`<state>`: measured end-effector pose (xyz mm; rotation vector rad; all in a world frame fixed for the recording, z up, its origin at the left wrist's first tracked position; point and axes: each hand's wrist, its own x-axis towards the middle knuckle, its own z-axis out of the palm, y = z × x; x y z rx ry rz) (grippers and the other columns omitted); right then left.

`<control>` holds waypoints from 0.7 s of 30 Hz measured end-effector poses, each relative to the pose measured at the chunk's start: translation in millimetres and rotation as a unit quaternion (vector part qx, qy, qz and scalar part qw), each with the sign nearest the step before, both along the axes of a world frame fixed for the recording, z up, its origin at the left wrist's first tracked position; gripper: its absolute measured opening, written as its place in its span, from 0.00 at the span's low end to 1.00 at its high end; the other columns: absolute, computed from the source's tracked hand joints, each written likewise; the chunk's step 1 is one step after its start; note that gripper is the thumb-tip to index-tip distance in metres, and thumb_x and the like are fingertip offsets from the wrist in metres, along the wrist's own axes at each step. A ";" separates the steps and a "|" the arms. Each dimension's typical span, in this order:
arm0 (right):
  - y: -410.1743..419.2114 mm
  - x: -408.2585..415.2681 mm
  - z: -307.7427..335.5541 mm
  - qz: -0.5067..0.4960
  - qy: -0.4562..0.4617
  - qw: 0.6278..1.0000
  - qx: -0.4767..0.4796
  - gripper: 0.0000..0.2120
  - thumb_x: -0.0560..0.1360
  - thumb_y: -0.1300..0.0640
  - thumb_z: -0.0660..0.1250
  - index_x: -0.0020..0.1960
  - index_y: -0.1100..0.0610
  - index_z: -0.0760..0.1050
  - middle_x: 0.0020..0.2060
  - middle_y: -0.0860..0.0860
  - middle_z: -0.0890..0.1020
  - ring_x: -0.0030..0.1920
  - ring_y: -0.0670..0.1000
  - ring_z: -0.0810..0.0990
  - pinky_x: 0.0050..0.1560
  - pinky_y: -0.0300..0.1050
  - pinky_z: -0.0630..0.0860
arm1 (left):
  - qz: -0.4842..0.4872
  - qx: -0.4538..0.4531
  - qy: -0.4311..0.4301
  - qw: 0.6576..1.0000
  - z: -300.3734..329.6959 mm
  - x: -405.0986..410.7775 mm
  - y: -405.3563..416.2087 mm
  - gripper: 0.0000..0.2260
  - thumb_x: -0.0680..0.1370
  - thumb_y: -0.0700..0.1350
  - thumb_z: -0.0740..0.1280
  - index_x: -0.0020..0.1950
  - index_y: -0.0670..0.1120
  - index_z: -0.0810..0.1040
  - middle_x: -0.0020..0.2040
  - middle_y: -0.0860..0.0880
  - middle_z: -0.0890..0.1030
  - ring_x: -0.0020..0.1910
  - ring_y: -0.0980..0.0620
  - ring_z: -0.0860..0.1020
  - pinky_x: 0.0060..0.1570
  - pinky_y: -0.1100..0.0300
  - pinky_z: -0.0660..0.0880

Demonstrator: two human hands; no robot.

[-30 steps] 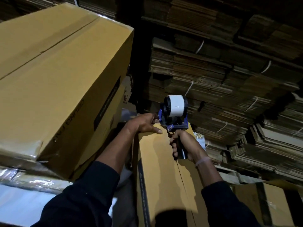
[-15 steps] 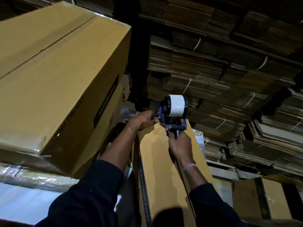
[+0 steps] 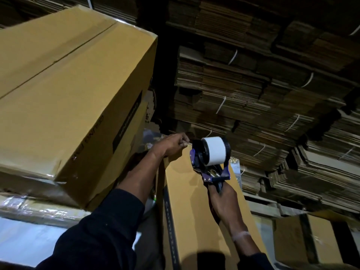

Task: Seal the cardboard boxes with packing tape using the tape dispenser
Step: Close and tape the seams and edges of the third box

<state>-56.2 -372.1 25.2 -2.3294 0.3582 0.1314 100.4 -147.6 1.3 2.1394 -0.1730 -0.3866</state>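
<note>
A long brown cardboard box (image 3: 187,201) stretches away from me in the middle of the view. My right hand (image 3: 222,199) grips the handle of a blue and black tape dispenser (image 3: 210,158) carrying a white roll, held over the box's far end. My left hand (image 3: 173,145) reaches to the far edge of the box beside the dispenser, fingers curled and pinching something thin there, likely the tape end. Both arms wear dark sleeves.
A big sealed cardboard box (image 3: 64,90) stands at the left on wrapped goods (image 3: 39,209). Bundled stacks of flat cardboard (image 3: 263,98) fill the back and right. Another brown box (image 3: 311,240) sits at the lower right.
The dispenser has tilted and moved toward the box's far end. My left hand lifted off the box top and curled at the far edge next to the dispenser.
</note>
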 end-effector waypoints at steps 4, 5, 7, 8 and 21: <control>0.2 -2.8 2.0 -0.011 0.006 0.999 0.032 0.14 0.81 0.48 0.68 0.41 0.55 0.75 0.32 0.52 0.78 0.35 0.51 0.75 0.37 0.47 0.70 | -0.038 0.017 -0.031 0.999 5.0 -2.0 -2.3 0.09 0.86 0.46 0.63 0.64 0.53 0.78 0.60 0.54 0.78 0.57 0.55 0.75 0.51 0.57 0.70; 0.5 -2.4 2.3 -0.011 0.006 0.999 0.035 0.14 0.81 0.48 0.68 0.41 0.55 0.75 0.33 0.52 0.79 0.35 0.52 0.75 0.37 0.47 0.70 | -0.037 0.034 -0.042 0.998 6.7 -1.1 -4.9 0.09 0.86 0.46 0.63 0.64 0.52 0.79 0.60 0.53 0.78 0.57 0.55 0.74 0.53 0.56 0.70; 1.1 -2.4 2.2 -0.013 0.009 0.999 0.037 0.13 0.81 0.48 0.67 0.41 0.55 0.75 0.33 0.52 0.79 0.35 0.51 0.75 0.37 0.47 0.70 | -0.021 0.066 -0.056 0.996 9.9 1.9 -13.0 0.09 0.86 0.49 0.62 0.62 0.52 0.81 0.58 0.51 0.80 0.57 0.51 0.76 0.54 0.52 0.72; 1.6 -2.7 2.6 -0.012 0.012 0.999 0.039 0.13 0.81 0.48 0.67 0.41 0.54 0.75 0.33 0.53 0.79 0.35 0.51 0.75 0.37 0.47 0.70 | -0.004 0.079 -0.060 0.995 11.6 2.9 -18.2 0.09 0.86 0.50 0.62 0.60 0.52 0.82 0.56 0.50 0.81 0.56 0.50 0.77 0.53 0.52 0.72; -12.5 -18.3 5.3 0.009 0.013 1.000 0.009 0.11 0.81 0.54 0.67 0.40 0.53 0.74 0.32 0.49 0.78 0.33 0.48 0.74 0.36 0.45 0.70 | 0.123 0.103 -0.115 0.980 -10.0 1.2 -41.6 0.07 0.81 0.55 0.69 0.50 0.53 0.81 0.48 0.50 0.83 0.49 0.49 0.76 0.51 0.54 0.64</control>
